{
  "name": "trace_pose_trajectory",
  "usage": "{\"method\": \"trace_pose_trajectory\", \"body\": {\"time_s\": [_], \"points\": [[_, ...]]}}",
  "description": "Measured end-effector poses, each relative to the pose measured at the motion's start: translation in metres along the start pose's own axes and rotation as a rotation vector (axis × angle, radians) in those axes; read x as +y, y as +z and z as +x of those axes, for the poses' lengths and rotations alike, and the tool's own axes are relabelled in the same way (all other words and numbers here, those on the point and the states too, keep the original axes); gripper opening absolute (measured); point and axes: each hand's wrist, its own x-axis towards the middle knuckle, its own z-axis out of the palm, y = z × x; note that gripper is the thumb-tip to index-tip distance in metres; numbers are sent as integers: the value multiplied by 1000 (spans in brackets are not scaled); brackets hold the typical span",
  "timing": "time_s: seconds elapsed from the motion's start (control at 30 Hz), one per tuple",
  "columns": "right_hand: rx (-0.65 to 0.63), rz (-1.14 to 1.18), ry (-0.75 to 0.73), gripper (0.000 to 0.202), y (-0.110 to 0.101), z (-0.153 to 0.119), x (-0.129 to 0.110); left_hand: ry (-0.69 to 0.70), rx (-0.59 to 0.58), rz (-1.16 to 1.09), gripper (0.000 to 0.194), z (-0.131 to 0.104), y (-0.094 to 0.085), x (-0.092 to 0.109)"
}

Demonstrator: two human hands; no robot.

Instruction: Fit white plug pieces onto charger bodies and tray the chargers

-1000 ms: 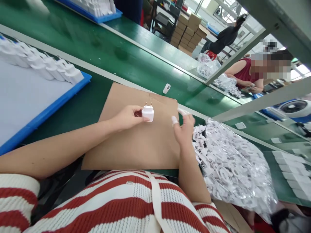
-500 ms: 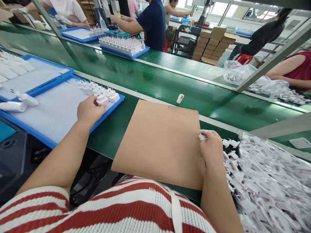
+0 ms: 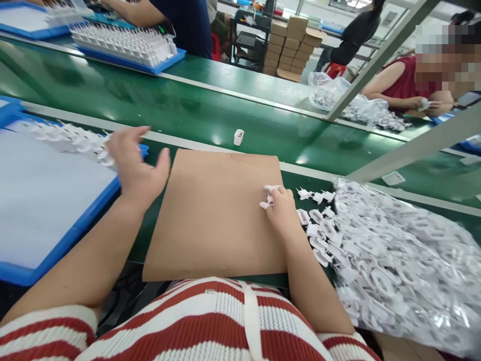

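Note:
My left hand (image 3: pixel 139 163) is raised with its fingers spread, between the blue tray (image 3: pixel 71 238) and the cardboard sheet (image 3: pixel 218 215). Rows of white plug pieces (image 3: pixel 71 138) with metal pins stand at the tray's far edge, partly behind that hand. Over the right part of the cardboard, my right hand (image 3: pixel 281 208) pinches a small white plastic plug part (image 3: pixel 267 204), its fingers covering much of it. Loose white plug parts (image 3: pixel 319 225) lie just right of this hand, beside a clear plastic bag (image 3: pixel 406 255) full of similar pieces.
One white plug piece (image 3: pixel 238 137) lies on the green conveyor belt (image 3: pixel 188 115) beyond the cardboard. Slanted metal posts (image 3: pixel 376 65) rise at the right. Across the belt, co-workers sit near a blue tray of white plugs (image 3: pixel 124 45) and another plastic bag (image 3: pixel 326 90).
My left hand has let go of the white plug piece in the tray and lifted away, fingers opening. My right hand has moved in over the cardboard with its part. The view has turned right.

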Motion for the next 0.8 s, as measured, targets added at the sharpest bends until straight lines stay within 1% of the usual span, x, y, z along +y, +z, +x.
{"method": "trace_pose_trajectory", "body": {"time_s": [0.03,0.07,0.1,0.13,0.17,0.2,0.23,0.27,0.3,0.33,0.4,0.47,0.5,0.57,0.63,0.67,0.73,0.8], "points": [[7,-29,23,44,0,0,0,30,-94,-100,53,8,20,14],[14,-43,46,46,0,0,1,21,-216,-174,53,17,43,25],[17,-40,65,46,1,0,2,-12,-319,-225,56,27,68,34],[17,-18,77,43,2,1,3,-58,-398,-245,63,38,92,41],[17,23,78,39,4,3,4,-89,-467,-236,71,50,116,46],[23,89,74,35,6,4,6,-89,-516,-212,78,62,138,49],[40,190,72,33,7,7,7,-70,-565,-180,82,73,156,52],[63,328,86,33,8,10,7,-43,-615,-142,84,84,170,54],[85,502,122,34,9,13,7,5,-669,-106,82,94,181,55],[103,703,180,35,9,16,6,60,-725,-76,77,103,188,56],[99,1126,319,35,7,22,4,162,-817,-36,60,116,192,56],[32,1447,414,29,3,26,2,222,-849,-18,44,124,186,56],[-6,1548,438,25,1,27,1,228,-835,-9,39,125,180,56],[-64,1649,455,20,-3,27,-1,215,-774,15,33,121,166,59],[-87,1683,443,21,-6,26,-2,226,-700,22,35,107,150,65],[-93,1692,431,24,-7,25,-3,238,-669,3,36,95,142,69],[-102,1688,415,31,-7,22,-6,259,-634,-79,41,66,127,78],[-70,1622,420,38,-5,20,-9,266,-641,-184,45,30,116,84]]}}
